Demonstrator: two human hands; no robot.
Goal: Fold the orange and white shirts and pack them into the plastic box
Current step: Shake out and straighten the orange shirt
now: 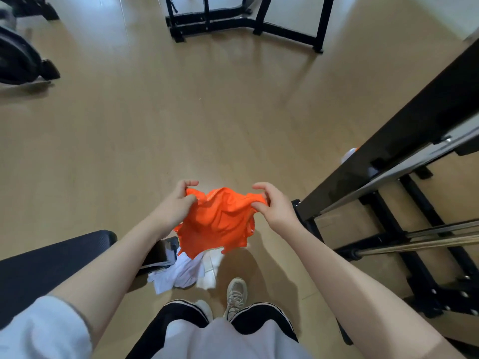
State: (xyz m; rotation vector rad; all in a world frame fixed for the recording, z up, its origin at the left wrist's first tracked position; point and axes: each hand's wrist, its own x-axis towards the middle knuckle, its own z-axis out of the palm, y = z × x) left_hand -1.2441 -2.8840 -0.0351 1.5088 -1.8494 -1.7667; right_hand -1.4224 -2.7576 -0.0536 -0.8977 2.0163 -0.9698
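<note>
Fingers (255, 204) of both hands pinched on orange shirt (217, 224) top edge, hanging crumpled between them, white shirt (178, 274) below.

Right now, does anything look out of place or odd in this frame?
Yes. The white shirt lies crumpled on the floor near the person's shoes, unfolded, beside a black chair. The orange shirt hangs bunched between the left hand and right hand. No plastic box is in view.

Both hands (225, 203) hold one shirt (217, 224) above the floor (155, 125), another shirt (178, 274) lying beneath.
</note>
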